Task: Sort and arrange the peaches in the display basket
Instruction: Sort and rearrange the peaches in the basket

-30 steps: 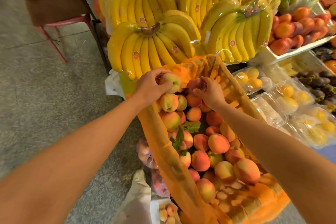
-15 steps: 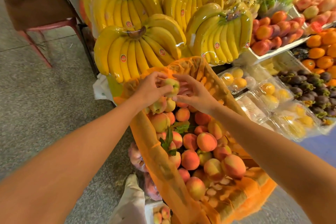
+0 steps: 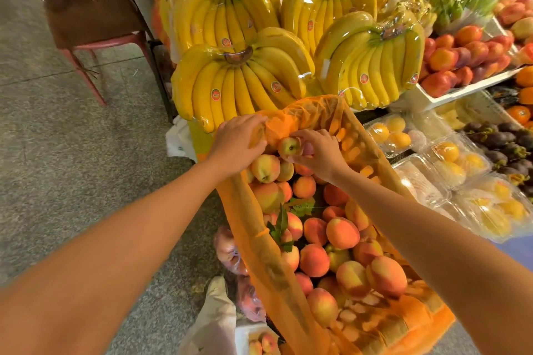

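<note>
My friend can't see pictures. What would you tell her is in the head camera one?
Two bare arms reach into an orange-lined basket full of peaches: the right hand holds a small peach at the far end, and the left hand rests on the orange netting beside it. Big bunches of yellow bananas sit just behind.

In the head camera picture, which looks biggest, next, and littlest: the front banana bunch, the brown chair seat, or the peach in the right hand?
1. Front banana bunch: looks widest.
2. Brown chair seat: looks a bit smaller, but it sits farther away, so this order is unsure.
3. Peach held by the right hand: clearly littlest.
</note>
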Available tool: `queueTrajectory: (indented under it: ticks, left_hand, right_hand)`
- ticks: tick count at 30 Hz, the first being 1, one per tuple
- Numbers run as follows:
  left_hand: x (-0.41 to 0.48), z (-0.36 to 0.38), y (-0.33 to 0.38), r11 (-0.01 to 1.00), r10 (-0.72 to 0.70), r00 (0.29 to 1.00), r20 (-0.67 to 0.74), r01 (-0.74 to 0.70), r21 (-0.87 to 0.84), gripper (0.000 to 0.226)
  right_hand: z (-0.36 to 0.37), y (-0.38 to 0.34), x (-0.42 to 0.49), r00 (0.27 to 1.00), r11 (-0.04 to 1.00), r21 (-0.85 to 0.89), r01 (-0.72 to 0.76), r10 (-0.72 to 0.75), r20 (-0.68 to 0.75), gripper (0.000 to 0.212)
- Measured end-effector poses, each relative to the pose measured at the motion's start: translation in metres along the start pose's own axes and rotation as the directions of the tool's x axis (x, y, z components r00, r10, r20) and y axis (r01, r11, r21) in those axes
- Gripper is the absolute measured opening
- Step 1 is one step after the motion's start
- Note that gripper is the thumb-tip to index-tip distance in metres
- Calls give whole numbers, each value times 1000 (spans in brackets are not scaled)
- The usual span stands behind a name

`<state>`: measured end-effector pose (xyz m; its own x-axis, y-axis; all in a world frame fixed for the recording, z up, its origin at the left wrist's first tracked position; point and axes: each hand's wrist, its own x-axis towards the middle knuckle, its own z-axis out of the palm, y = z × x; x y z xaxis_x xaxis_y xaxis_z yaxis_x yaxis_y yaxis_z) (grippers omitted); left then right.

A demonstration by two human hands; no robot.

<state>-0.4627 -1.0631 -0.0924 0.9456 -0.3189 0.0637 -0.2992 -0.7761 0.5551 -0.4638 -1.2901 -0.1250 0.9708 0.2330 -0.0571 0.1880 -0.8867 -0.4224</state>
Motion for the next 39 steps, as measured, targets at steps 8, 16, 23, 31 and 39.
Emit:
queueTrajectory:
  ticks: [8, 16, 23, 31, 39]
  left_hand:
    - [2, 1, -12, 1000, 8, 999, 32, -7, -30, 46]
    - [-1, 2, 5, 994, 89, 994, -62, -85, 64, 34]
    - [-24, 30, 64, 978, 192, 885, 424, -134, -162, 19]
    - [-43, 58, 76, 933, 61, 566, 822, -326, 155, 49]
    - [-45, 73, 88, 856, -85, 381, 921, -446, 263, 65]
  right_hand:
    - [14, -4, 14, 998, 980, -195, -41, 33, -48, 51]
    - [-6, 5, -8, 995, 997, -10, 77, -77, -69, 51]
    - [-49, 23, -87, 921, 984, 173, -47, -25, 389, 40]
    - [-17, 42, -135, 784, 896, -366, 251, 34, 620, 70]
    - [-10, 50, -131, 825, 914, -333, 233, -5, 565, 75]
